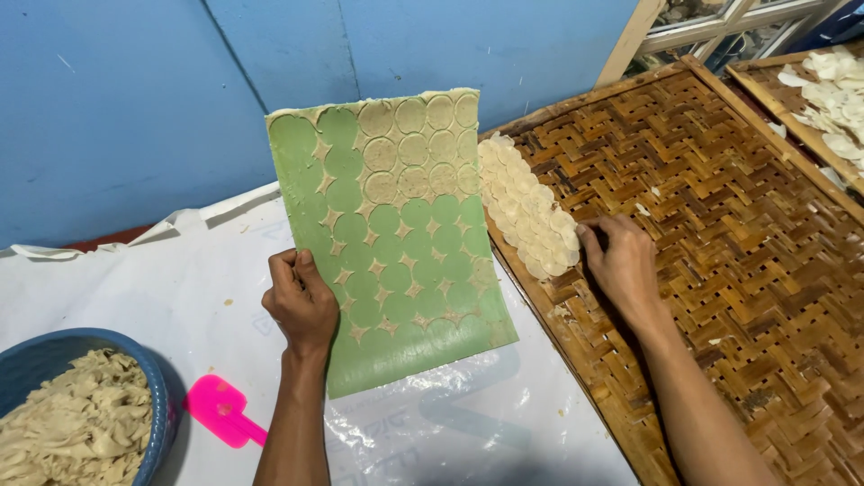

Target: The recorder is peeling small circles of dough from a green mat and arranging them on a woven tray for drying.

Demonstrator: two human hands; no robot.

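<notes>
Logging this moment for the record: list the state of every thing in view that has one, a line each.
Left hand: gripping the green flat sheet's left edge.
Green flat sheet: held up tilted, few dough discs remaining at top, star-shaped scraps elsewhere.
Right hand: fingertips on the pale dough discs.
Pale dough discs: laid overlapping on the woven bamboo tray.
Blue round basin: filled with dough scraps.
Pink spatula: lying flat, unused.

Even, soft, fairly bright light from above gives faint shadows beneath the green sheet [396, 243], mild glare on the clear plastic cover [468, 423], sharp focus throughout, and slight wide-angle bending of the woven tray [720, 270] at the edges.
</notes>
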